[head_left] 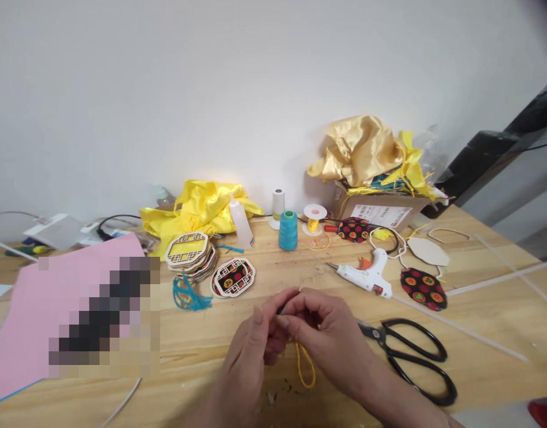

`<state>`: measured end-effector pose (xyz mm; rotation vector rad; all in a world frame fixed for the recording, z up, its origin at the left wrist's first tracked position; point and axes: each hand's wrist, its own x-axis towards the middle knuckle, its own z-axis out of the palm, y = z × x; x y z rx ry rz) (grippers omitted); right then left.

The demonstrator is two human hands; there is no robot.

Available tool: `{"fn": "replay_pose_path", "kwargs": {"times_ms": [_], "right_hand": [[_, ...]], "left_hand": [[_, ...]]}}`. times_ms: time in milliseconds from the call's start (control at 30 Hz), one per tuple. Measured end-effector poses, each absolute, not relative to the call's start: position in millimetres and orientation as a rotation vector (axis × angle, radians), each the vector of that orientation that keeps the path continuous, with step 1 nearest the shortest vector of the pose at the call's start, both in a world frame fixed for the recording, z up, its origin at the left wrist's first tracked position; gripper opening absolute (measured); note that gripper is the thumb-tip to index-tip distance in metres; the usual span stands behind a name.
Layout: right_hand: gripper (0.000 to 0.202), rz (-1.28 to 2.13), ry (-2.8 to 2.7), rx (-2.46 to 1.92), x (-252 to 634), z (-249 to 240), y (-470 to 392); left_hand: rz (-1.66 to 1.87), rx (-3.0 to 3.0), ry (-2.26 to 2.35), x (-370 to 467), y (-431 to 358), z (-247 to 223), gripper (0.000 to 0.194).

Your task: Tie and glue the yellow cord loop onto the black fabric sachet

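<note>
My left hand (254, 342) and my right hand (323, 333) meet low in the middle of the head view, above the table. Fingers of both are closed around a small dark piece (281, 309), mostly hidden; its kind cannot be made out. Below them hangs a loop of yellow cord (306, 373), with a bit of teal at its top. Black-handled scissors (416, 356) lie beside my right wrist, blades partly covered by it. Left of the hands, an openwork wooden frame over dark patterned fabric (233, 278) lies next to teal threads (189, 292).
Behind the hands stand a teal thread spool (288, 230), a white-flanged spool (315, 219) and a squeeze bottle (242, 223). A white glue gun (366, 273) lies to the right, near patterned fabric (423, 289). A cardboard box (384, 213) stands behind. Stacked frames (190, 255) and pink sheet (77, 285) are left.
</note>
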<state>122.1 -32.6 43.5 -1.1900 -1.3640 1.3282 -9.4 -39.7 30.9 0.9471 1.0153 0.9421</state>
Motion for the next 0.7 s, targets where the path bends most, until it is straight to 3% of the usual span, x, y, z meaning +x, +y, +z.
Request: {"fn": "replay_pose_path", "kwargs": {"times_ms": [433,600,700], "right_hand": [[0.01,1.056,-1.546,-1.332,132,40,-28],[0.014,0.999,-1.635,-1.326,133,43,-18],[0.012,0.751,-1.663,-1.416,137,46,-5]], "left_hand": [[0.84,1.138,1.128,-11,-37,38,0.019],[0.85,1.248,1.204,-17,-37,37,0.019],[0.914,1.166,1.223,-20,-37,35,0.019]]}}
